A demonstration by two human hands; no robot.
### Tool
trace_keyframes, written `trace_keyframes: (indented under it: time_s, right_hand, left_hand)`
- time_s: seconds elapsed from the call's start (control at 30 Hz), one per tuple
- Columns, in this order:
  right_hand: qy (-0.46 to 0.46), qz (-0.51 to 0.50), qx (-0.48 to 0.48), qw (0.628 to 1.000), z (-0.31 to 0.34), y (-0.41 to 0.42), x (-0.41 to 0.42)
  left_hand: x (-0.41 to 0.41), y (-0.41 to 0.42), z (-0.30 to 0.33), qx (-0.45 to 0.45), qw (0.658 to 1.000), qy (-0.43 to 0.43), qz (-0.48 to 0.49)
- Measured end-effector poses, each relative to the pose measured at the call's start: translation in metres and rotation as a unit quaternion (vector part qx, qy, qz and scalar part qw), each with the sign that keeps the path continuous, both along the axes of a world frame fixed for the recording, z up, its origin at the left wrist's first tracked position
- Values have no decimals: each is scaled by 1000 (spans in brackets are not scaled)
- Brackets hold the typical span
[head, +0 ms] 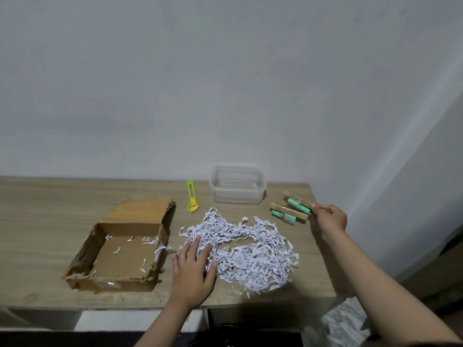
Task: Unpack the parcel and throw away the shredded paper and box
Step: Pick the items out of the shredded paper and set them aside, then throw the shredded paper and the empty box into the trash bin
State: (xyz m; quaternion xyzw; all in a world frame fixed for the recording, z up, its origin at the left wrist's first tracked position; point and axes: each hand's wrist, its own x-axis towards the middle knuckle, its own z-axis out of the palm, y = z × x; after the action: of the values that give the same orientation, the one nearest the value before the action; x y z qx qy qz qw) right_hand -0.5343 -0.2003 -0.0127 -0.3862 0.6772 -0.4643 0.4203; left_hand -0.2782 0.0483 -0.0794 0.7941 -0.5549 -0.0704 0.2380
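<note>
Two bare hands over a wooden table [37,201] in the lower half of the frame. Left hand [193,269] at lower centre, fingers spread and fairly straight, pressing flat on the left edge of the shredded paper [250,251]; grasping nothing. Right hand [330,219] at right of centre, fingers curled, fingertips touching or pinching the end of the farther of two wooden-and-green wrapped items [290,209]; full grip hard to tell. Both items side by side on the table, just right of the paper pile.

Shredded paper heaped loose on the tabletop at centre, outside the box, just right of it. Cardboard box [120,246] at lower left, open, flap folded back toward the wall, only a few stray paper strips inside and on its rim. Yellow-green utility knife [192,196] flat on the table between box flap and clear plastic container [238,185]. Container upright near the wall, above the paper pile. Dark bin-like shape below the table edge at bottom centre, too dim to make out.
</note>
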Motion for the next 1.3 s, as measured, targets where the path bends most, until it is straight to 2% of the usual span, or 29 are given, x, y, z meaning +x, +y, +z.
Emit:
trace_keyframes:
  time_s: [0.17,0.47,0.67,0.87,1.0,1.2,1.3]
  right_hand:
    - [19,6,36,999,-27,-11,-9]
    - [68,48,2,997,-27,10,-14]
    - [123,82,-24,989,-32,60,-18]
    - [138,185,-72,970,-49,141,10]
    - [198,247,-107,943,-52,167,47]
    - [227,286,-119,923,-58,173,102]
    - [193,296,-138,925,-58,172,114]
  left_hand:
    - [1,-2,0,5,1000,6,0]
    - [-2,1,6,-17,1000,3,-4]
    - [-4,7,10,-57,998,0,26]
    - [-7,4,7,16,999,23,39]
    - [-5,2,8,37,999,34,18]
    - [-23,-9,16,22,991,130,-26]
    - [-30,-11,19,-24,980,196,-37]
